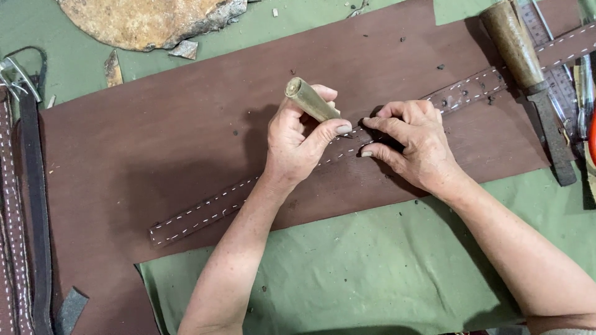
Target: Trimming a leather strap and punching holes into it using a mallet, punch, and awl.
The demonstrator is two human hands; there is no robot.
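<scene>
A long brown leather strap (205, 214) with white stitching along both edges lies diagonally across a large brown leather sheet (161, 130). My left hand (298, 139) grips a short brass-coloured cylindrical tool (310, 99), its lower end set on the strap near the middle. My right hand (413, 146) presses its fingertips flat on the strap just right of the tool's tip. The strap continues up to the right (472, 90), where small holes show in it.
A wooden-handled chisel-like tool (528, 74) lies at the right beside a metal ruler (559, 74). More stitched straps (15, 248) lie along the left edge. A flat stone slab (149, 22) sits at the top left. Green cloth (372, 267) covers the table.
</scene>
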